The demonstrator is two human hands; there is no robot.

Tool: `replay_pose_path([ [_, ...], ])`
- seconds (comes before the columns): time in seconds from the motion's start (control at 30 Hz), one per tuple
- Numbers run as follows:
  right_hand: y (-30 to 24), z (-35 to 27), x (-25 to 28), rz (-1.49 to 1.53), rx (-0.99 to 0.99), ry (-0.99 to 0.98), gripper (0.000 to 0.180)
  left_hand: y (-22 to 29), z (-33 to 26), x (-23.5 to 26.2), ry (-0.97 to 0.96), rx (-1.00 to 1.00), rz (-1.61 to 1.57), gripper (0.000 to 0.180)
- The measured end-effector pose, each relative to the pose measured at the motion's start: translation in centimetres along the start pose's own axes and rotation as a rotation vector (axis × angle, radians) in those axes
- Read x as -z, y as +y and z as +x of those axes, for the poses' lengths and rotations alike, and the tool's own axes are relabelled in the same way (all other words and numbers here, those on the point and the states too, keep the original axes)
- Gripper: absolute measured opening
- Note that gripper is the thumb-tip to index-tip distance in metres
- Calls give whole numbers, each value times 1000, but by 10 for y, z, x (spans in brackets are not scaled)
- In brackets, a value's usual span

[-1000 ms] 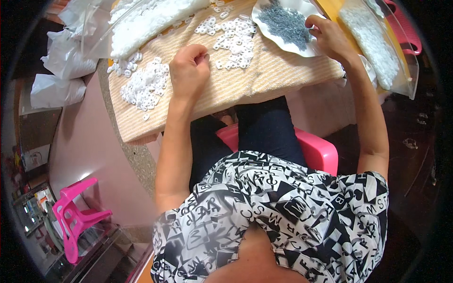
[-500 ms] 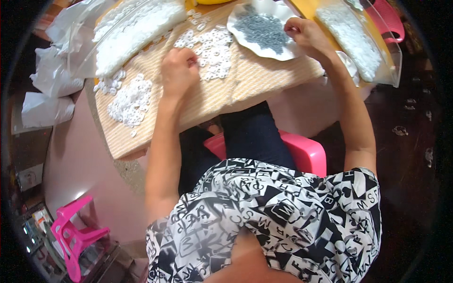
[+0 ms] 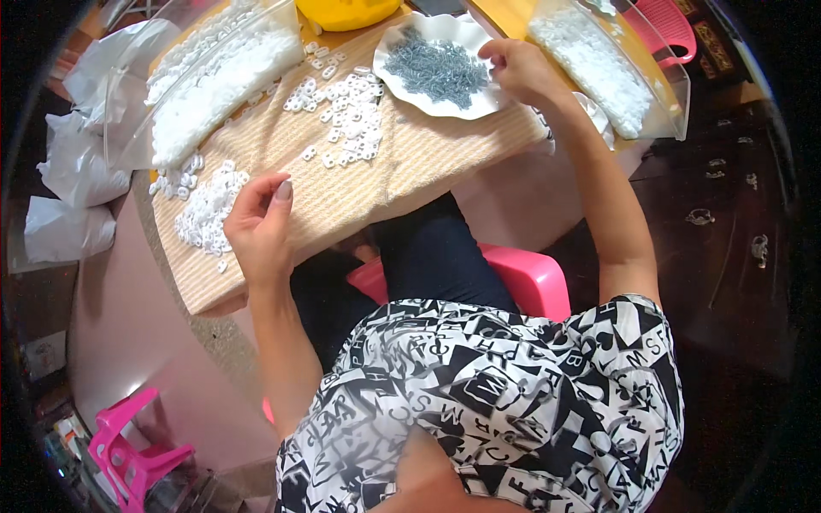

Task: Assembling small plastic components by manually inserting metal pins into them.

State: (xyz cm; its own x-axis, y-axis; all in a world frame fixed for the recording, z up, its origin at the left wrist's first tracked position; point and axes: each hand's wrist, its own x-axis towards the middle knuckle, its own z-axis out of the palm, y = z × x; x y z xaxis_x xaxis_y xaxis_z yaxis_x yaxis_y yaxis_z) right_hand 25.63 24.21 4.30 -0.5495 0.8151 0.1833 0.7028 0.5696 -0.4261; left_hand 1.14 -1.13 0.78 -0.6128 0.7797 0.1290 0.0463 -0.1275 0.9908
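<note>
A loose black-and-white fabric top (image 3: 513, 393) with short sleeves (image 3: 641, 329) and a dense print of letters and angular blocks is worn with dark navy trousers (image 3: 440, 256).

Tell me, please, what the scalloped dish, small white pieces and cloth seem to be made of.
Scalloped dish: smooth, with a thin wavy rim, perhaps ceramic or plastic. Small white pieces: probably moulded plastic, from their uniform looped shapes; finish unclear. Cloth: likely woven fabric, matte, given soft folds and fine stripes.
</note>
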Motion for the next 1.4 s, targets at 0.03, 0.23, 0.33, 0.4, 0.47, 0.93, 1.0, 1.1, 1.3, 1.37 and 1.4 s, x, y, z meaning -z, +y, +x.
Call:
replay_pose_path([
  [0.03, 6, 5, 0, -25, 16, 51, 27, 0, -1, 1, 20, -24, -16, 11],
  [0.23, 6, 32, -6, -291, 164, -84, 32, 2, -6, 3, 3, 77, -118, 13],
  [0.33, 0, 37, -10, -397, 148, -176, 21, 6, -8, 2, -58, 110, -238, 14],
  [0.4, 0, 39, -15, -482, 189, -180, 17, 9, -10, 2, -69, 140, -305, 15],
  [0.47, 2, 40, -19, -497, 186, -197, 12, 11, -11, 1, -71, 171, -367, 16],
  [0.93, 9, 32, -21, -135, 200, -53, 11, 19, -25, -5, -115, 148, -557, 26],
  [1.0, 8, 28, -19, -65, 152, -52, 13, 19, -28, -4, -131, 153, -558, 26],
  [1.1, 5, 22, -14, 135, -18, -121, 11, 22, -34, -3, -83, 238, -564, 24],
  [1.3, -26, -7, -1, 1151, -182, -248, 17, 17, -45, -7, -98, 301, -659, 23],
  [1.37, -55, -24, 1, 1274, -160, -334, 18, 19, -49, -10, -107, 378, -703, 21],
  [1.4, -69, -33, -2, 1340, -122, -364, 17, 21, -50, -11, -119, 385, -709, 20],
])
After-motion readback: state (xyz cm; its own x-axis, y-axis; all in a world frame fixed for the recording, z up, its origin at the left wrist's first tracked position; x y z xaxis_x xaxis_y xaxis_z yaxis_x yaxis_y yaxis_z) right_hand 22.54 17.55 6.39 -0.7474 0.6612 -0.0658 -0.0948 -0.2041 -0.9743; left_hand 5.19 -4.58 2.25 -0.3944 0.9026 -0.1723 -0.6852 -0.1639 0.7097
